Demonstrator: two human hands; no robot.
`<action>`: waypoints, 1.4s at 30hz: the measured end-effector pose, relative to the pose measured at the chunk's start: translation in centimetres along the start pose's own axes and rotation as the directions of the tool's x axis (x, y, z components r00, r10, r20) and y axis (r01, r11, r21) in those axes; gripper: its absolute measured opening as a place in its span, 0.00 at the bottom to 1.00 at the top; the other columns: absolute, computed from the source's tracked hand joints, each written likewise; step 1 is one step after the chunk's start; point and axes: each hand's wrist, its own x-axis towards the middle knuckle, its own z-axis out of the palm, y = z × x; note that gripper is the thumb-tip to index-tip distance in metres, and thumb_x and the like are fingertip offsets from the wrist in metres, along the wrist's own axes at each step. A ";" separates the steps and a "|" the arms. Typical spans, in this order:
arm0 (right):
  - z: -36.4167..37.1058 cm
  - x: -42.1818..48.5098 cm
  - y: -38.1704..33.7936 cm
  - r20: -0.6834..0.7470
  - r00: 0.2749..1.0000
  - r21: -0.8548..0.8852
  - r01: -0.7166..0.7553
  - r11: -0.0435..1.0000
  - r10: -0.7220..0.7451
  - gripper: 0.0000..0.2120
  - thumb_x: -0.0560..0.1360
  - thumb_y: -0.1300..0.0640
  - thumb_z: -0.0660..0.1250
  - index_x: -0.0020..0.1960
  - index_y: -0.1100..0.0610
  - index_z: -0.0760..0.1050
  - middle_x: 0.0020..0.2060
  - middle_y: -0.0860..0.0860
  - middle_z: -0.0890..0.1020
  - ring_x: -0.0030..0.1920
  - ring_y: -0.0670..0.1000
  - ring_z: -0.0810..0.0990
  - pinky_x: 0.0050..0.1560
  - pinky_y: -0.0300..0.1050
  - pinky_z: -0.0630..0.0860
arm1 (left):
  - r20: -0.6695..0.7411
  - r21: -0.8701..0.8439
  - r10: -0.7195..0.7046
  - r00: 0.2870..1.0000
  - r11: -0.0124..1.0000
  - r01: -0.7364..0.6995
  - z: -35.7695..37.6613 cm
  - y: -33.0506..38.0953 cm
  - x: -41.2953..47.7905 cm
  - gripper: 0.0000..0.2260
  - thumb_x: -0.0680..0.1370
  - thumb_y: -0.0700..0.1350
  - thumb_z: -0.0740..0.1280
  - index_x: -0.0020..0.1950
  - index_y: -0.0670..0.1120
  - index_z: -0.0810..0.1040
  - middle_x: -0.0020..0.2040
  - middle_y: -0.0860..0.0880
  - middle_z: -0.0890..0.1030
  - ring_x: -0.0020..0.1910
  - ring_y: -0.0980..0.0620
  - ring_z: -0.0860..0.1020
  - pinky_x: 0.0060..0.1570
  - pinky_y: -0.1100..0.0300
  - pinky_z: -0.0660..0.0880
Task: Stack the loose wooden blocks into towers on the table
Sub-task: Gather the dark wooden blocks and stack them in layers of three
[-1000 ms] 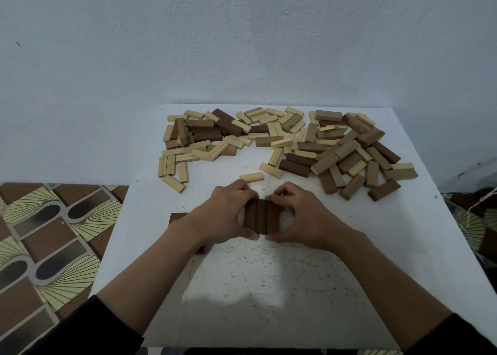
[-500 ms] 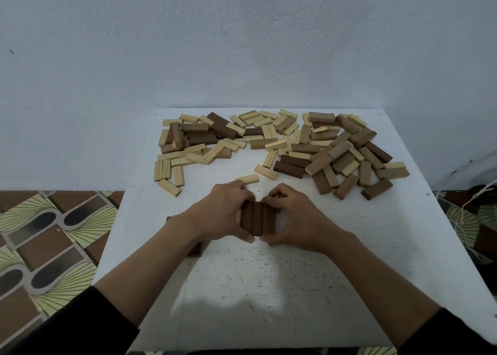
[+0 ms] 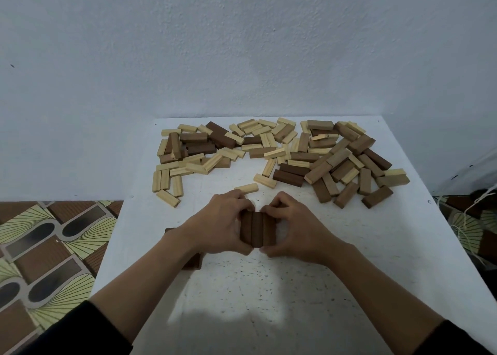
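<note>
Scene: a person seated at a white table point(image 3: 269, 314) squares up wooden blocks, seen from a head-worn camera.

Centre of frame: a row of three dark blocks point(image 3: 257, 228) lies side by side on the table's middle, faces touching.

Long axis: each of the three blocks runs away from the person, near ends toward the body, far ends toward the wall point(image 3: 242, 45); the row itself spans left to right.

Left hand point(image 3: 219, 227): curled around the row's left side, fingers over the far end, thumb at the near end.

Right hand point(image 3: 294, 229): grasping the row's right side in mirror fashion, fingertips meeting the left hand's at the far end.

Supply: a heap of loose blocks point(image 3: 336, 155), pale and brown, sprawls at mixed angles across the table's far half, well apart from the row.

Stragglers: one pale block point(image 3: 246, 188) lies just beyond the left hand's knuckles; another dark block point(image 3: 192, 263) lies partly hidden under the left forearm.

Surroundings: patterned floor point(image 3: 48, 241) shows to the left of the table.
</note>
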 end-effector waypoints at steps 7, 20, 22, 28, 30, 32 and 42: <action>-0.2 -0.2 -0.8 -0.020 0.999 0.005 0.033 0.999 -0.033 0.33 0.63 0.45 0.81 0.64 0.56 0.79 0.50 0.46 0.70 0.49 0.47 0.71 0.50 0.45 0.75 | -0.015 -0.018 0.015 1.000 1.000 -0.015 -0.7 0.1 -0.4 0.26 0.62 0.58 0.81 0.56 0.53 0.79 0.50 0.55 0.72 0.49 0.55 0.71 0.51 0.58 0.74; 0.9 3.6 -7.2 -0.072 0.983 -0.044 0.167 0.985 -0.170 0.35 0.62 0.39 0.81 0.64 0.54 0.80 0.46 0.45 0.70 0.44 0.46 0.70 0.43 0.39 0.70 | -0.083 0.052 -0.021 0.996 0.998 0.025 -7.3 -2.9 -5.4 0.30 0.60 0.63 0.81 0.58 0.56 0.82 0.49 0.60 0.75 0.48 0.59 0.74 0.48 0.57 0.75; 1.8 4.2 -8.1 -0.068 0.981 -0.069 0.179 0.981 -0.184 0.37 0.61 0.37 0.80 0.65 0.54 0.80 0.45 0.46 0.71 0.44 0.46 0.71 0.44 0.40 0.67 | -0.088 0.046 -0.035 0.995 0.998 0.039 -7.7 -3.7 -6.5 0.31 0.59 0.65 0.79 0.59 0.56 0.81 0.49 0.61 0.75 0.49 0.59 0.75 0.48 0.56 0.75; 3.9 4.9 -9.9 -0.021 0.982 -0.085 0.186 0.979 -0.188 0.34 0.63 0.36 0.78 0.63 0.53 0.80 0.47 0.46 0.71 0.45 0.42 0.68 0.52 0.47 0.68 | -0.064 0.065 -0.065 0.996 0.995 0.069 -7.8 -5.9 -9.2 0.32 0.61 0.64 0.78 0.63 0.56 0.79 0.51 0.62 0.73 0.51 0.58 0.74 0.51 0.58 0.75; 4.4 4.9 -10.2 0.000 0.982 -0.116 0.185 0.976 -0.186 0.34 0.63 0.36 0.78 0.63 0.52 0.80 0.47 0.46 0.72 0.46 0.43 0.70 0.53 0.48 0.68 | -0.065 0.066 -0.063 0.996 0.996 0.068 -7.2 -6.5 -9.8 0.32 0.61 0.63 0.79 0.62 0.56 0.79 0.52 0.62 0.73 0.51 0.59 0.74 0.51 0.58 0.74; 4.9 4.7 -10.4 0.022 0.983 -0.124 0.183 0.975 -0.182 0.33 0.63 0.34 0.77 0.62 0.51 0.80 0.48 0.45 0.72 0.46 0.43 0.71 0.53 0.48 0.68 | -0.070 0.069 -0.059 0.996 0.996 0.064 -6.6 -7.0 -10.3 0.31 0.61 0.64 0.78 0.62 0.57 0.78 0.53 0.63 0.73 0.52 0.60 0.73 0.54 0.58 0.72; 6.2 4.5 -10.1 0.119 0.985 -0.186 0.143 0.972 -0.122 0.33 0.64 0.28 0.71 0.61 0.47 0.79 0.49 0.43 0.71 0.51 0.44 0.70 0.57 0.52 0.68 | -0.047 0.053 -0.074 0.996 0.996 0.076 -4.5 -8.7 -10.9 0.30 0.64 0.68 0.75 0.62 0.61 0.75 0.54 0.64 0.71 0.57 0.66 0.68 0.57 0.58 0.60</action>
